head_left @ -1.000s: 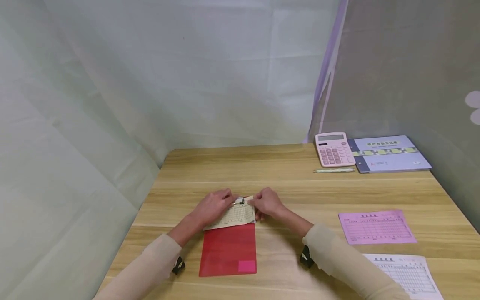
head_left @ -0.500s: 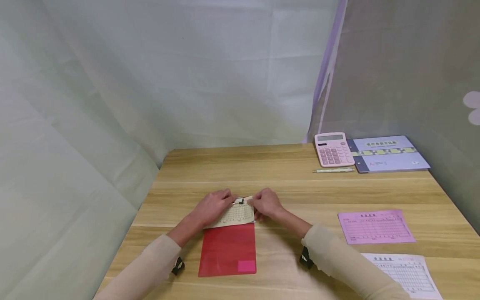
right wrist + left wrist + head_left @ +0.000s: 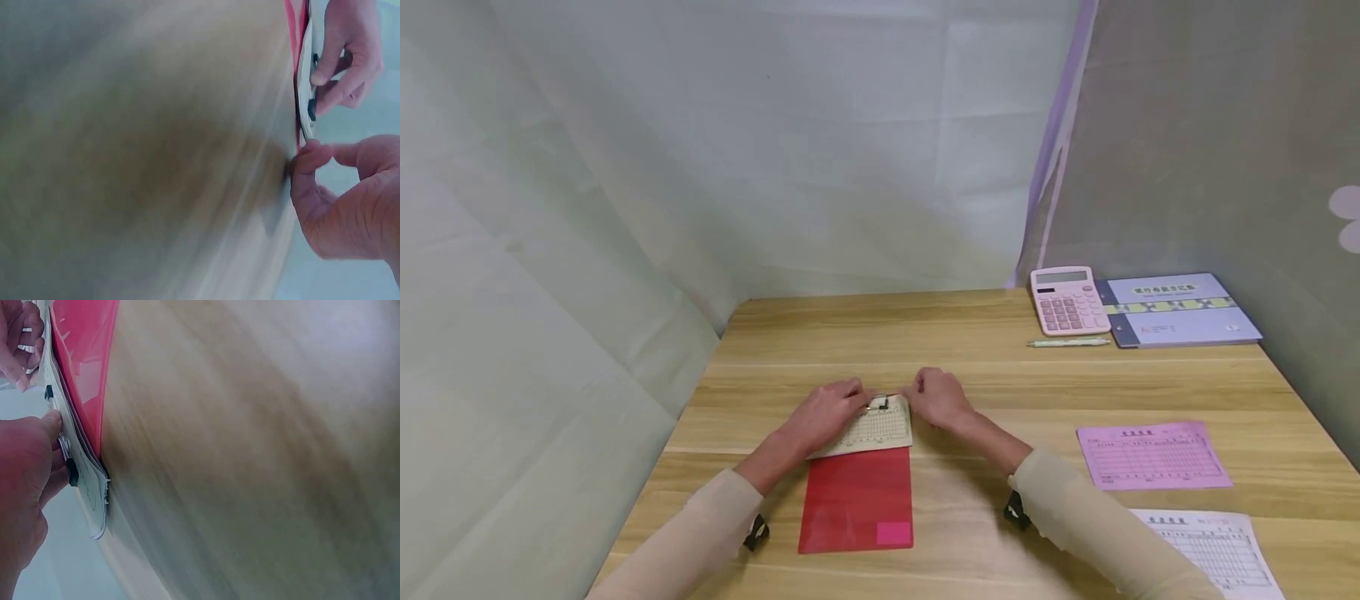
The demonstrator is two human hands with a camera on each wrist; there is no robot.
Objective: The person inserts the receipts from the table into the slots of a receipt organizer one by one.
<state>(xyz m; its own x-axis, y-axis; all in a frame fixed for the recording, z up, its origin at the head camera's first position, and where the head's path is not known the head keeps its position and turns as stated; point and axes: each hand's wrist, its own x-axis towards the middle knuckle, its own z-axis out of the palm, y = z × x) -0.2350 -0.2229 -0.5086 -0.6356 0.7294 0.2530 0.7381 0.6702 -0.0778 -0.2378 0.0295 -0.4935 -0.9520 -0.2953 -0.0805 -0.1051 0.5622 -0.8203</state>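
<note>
A red clip folder (image 3: 856,498) lies flat on the wooden table in the head view, a pink label at its lower right corner. Across its top lie cream printed forms (image 3: 876,428), several layers thick. The folder's metal clip (image 3: 878,403) has black ends and sits at the upper edge. My left hand (image 3: 822,415) covers the forms' left part and grips the clip, its thumb on the metal bar in the left wrist view. With thumb and index finger, my right hand (image 3: 340,194) pinches the upper right corner of the forms.
To the right lie a pink form (image 3: 1153,454) and a white form (image 3: 1213,550), the latter partly under my right sleeve. Farther back are a pink calculator (image 3: 1070,302), a pen (image 3: 1067,342) and a blue ledger (image 3: 1183,310). Curtains (image 3: 880,150) hang behind the table.
My right hand has shifted slightly up, from the forms' right edge to their upper corner. The forms' right edge now shows more fully. My left hand stays on the clip.
</note>
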